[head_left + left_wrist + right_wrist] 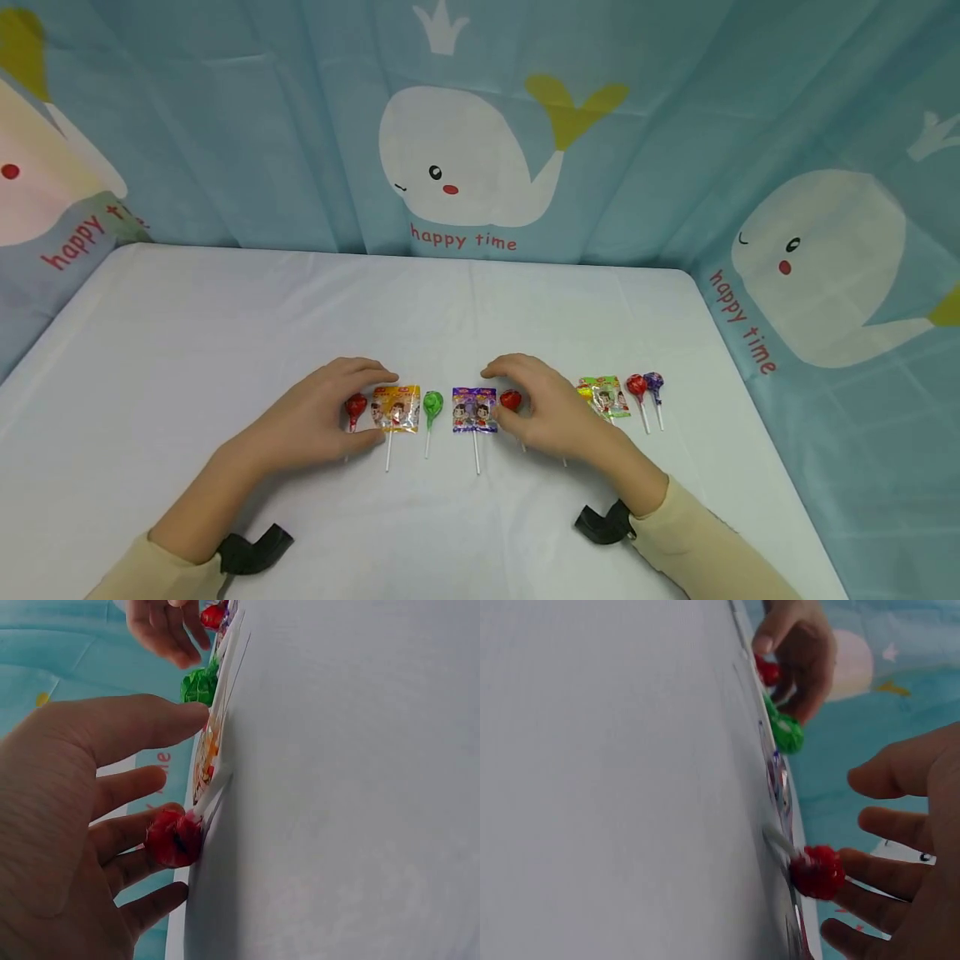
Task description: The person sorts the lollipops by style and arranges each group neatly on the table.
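A whale-print curtain (480, 125) hangs behind and to both sides, and the words "happy time" in red can be read under each whale. In front of it stands the counter (225, 333), covered in white, with a row of lollipops lying near its front edge, sticks pointing toward the person.

The left hand (315, 417) rests at the left end of the row, its fingers curved loosely about the left red lollipop (356, 407); the left wrist view shows the fingertips touching the red head, though a firm pinch cannot be told. The right hand (547, 408) lies right of the middle, fingers bent over the right red lollipop (511, 400), touching or nearly touching it, in the same loose way.

Each red head lies at its own hand's fingertips, on the inner side, with its stick running back toward the front edge under the hand.

Between the hands lie a yellow packet lollipop (397, 407), a green lollipop (432, 405) and a purple packet lollipop (474, 409). The packets carry cartoon faces; their print is too small to read. Beyond the right hand lie a green packet lollipop (604, 396), another red lollipop (637, 386) and a purple lollipop (654, 383).
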### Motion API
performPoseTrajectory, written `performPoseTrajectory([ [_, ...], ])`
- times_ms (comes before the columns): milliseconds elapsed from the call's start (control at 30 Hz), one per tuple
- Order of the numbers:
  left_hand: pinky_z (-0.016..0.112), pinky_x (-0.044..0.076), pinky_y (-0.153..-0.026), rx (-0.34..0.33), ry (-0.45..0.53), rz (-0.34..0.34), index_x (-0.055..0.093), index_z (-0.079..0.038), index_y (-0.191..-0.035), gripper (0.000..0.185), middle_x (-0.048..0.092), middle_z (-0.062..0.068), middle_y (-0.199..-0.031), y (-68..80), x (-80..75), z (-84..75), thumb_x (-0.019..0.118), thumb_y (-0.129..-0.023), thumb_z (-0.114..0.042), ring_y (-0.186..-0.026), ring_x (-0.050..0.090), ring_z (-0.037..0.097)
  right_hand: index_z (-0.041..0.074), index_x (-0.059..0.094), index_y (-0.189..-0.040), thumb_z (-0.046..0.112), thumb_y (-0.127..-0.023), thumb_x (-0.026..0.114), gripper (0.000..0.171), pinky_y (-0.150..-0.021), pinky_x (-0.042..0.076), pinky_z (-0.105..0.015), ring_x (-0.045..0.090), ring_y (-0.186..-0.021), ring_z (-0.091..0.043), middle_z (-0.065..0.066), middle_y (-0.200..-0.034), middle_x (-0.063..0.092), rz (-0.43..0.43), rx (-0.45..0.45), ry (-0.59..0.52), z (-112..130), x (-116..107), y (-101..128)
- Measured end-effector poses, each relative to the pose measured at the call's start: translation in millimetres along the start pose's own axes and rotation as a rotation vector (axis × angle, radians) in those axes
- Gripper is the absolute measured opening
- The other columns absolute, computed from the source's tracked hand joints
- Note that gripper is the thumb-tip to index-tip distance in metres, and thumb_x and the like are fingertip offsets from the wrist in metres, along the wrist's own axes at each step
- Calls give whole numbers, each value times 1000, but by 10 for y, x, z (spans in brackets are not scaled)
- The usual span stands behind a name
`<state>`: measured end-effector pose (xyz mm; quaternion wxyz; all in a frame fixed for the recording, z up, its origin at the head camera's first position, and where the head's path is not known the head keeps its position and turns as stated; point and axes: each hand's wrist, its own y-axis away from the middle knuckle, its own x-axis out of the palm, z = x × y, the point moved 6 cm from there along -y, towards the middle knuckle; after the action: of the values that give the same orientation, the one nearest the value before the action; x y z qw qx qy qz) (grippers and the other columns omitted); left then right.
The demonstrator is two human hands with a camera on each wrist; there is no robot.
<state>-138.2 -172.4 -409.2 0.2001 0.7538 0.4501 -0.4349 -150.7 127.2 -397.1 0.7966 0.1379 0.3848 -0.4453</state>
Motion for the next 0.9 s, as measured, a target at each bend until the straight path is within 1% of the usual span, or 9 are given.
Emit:
performPoseTrajectory([
  [67,60,47,-116,19,1,-5,71,-18,-144,68,64,1,-148,-8,8,-13,96,-81,-28,-140,58,29,14,69,-142,19,-97,79,46,-121,44,-50,53,-145,-19,0,-151,62,26,-1,2,15,63,-1],
  [133,61,47,-116,45,6,-11,71,-18,-144,66,66,0,-146,-19,16,-32,95,-83,-27,-139,59,29,16,69,-143,20,-96,80,48,-123,43,-51,52,-146,-21,-1,-153,62,40,-16,27,19,112,-2],
  [300,59,47,-115,87,11,-26,74,-18,-139,59,69,-4,-140,-30,24,-63,93,-84,-22,-135,62,26,18,70,-142,20,-93,81,50,-121,42,-54,55,-143,-23,0,-150,64,38,-95,107,23,183,4],
  [433,59,46,-114,106,-10,-41,78,-19,-133,52,70,-7,-138,-39,30,-64,93,-84,-22,-133,62,25,18,73,-140,21,-93,81,48,-119,42,-52,56,-140,-21,1,-145,66,20,-151,165,26,200,16],
  [633,57,44,-115,122,-43,-59,81,-21,-129,48,70,-7,-136,-59,57,-63,94,-83,-24,-132,62,24,25,79,-133,26,-95,82,39,-118,43,-51,57,-139,-19,3,-140,68,-4,-210,217,2,221,26],
  [767,56,46,-113,129,-57,-72,82,-20,-127,48,70,-7,-133,-50,48,-64,95,-81,-24,-130,62,23,26,80,-132,27,-96,81,36,-117,43,-49,57,-138,-19,2,-139,69,-9,-237,236,-9,252,20],
  [900,56,48,-112,129,-59,-78,83,-19,-126,47,70,-5,-132,-57,43,-48,94,-81,-22,-129,62,24,26,81,-131,26,-95,81,35,-116,44,-48,58,-136,-19,3,-138,69,-19,-244,246,-12,272,18],
])
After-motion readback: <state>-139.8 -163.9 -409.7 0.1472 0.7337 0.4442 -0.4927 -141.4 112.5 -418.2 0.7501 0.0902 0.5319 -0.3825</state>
